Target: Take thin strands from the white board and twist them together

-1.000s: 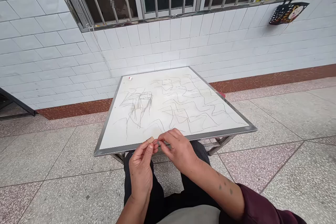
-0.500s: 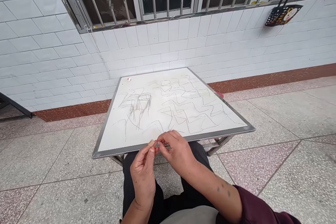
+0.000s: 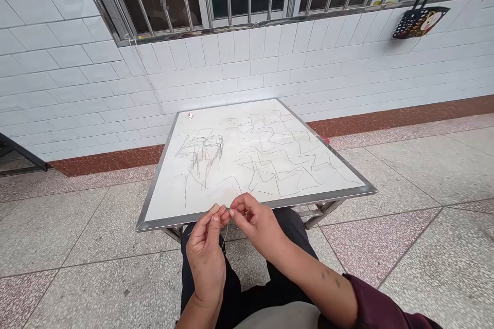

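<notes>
My left hand (image 3: pixel 207 254) is closed in a pinch just past the table's near edge, over my lap. A tan band, like a finger bandage, (image 3: pixel 215 208) wraps its index fingertip. A thin wire (image 3: pixel 225 236) hangs down from between my hands. My right hand (image 3: pixel 259 222) pinches at the wire with thumb and index finger, close beside the left fingertips. On the white tabletop (image 3: pixel 162 205) lie many thin, bent dark wires (image 3: pixel 278 175), spread out singly at the right. A denser tangle of wires (image 3: pixel 210 144) lies at the left.
A small red and white object (image 3: pixel 190 115) sits at the table's far left corner. The grey metal table edge (image 3: pixel 254 207) faces me. Behind stands a white tiled wall (image 3: pixel 231 74) with barred windows, and a patterned bag (image 3: pixel 420 21) hangs at the right.
My left hand has moved slightly left, away from the right fingertips. The thin wire hanging between my hands now shows more clearly. My right hand has hardly moved.
</notes>
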Demonstrator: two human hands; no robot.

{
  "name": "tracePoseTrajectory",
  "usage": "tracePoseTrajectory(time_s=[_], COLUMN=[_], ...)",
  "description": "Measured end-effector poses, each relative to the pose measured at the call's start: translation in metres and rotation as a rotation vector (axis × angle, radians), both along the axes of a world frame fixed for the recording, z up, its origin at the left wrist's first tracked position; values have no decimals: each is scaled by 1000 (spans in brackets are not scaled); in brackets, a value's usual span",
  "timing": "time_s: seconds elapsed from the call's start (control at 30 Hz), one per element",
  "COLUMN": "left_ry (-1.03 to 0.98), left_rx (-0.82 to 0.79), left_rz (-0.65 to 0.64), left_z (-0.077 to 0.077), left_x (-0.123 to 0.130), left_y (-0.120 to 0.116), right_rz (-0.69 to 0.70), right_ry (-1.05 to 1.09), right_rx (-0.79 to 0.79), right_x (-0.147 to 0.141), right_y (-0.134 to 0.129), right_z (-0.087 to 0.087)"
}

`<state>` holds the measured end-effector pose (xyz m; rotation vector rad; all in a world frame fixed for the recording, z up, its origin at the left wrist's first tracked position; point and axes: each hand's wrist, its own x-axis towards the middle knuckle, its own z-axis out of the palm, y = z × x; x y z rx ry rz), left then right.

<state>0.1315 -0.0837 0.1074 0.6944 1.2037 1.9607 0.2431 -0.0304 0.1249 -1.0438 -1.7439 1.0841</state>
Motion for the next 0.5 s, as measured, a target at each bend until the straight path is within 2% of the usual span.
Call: tracePoseTrajectory(time_s=[0.2, 0.33, 0.43, 0.5], left_ry=[4, 27, 75, 92], left_rx=[-10, -47, -134, -216], left_rz=[26, -58, -199, -222], left_z=[3, -2, -10, -11], left_x=[4, 2, -14, -33], left_y=[-1, -2, -4, -5], right_rz=[2, 54, 32, -1], right_ry=[214, 348, 334, 268], right_rx=[-109, -160, -126, -79], right_x=[-5, -5, 1, 7], right_y=[-1, 0, 1, 2], right_z=[-3, -3, -1, 1])
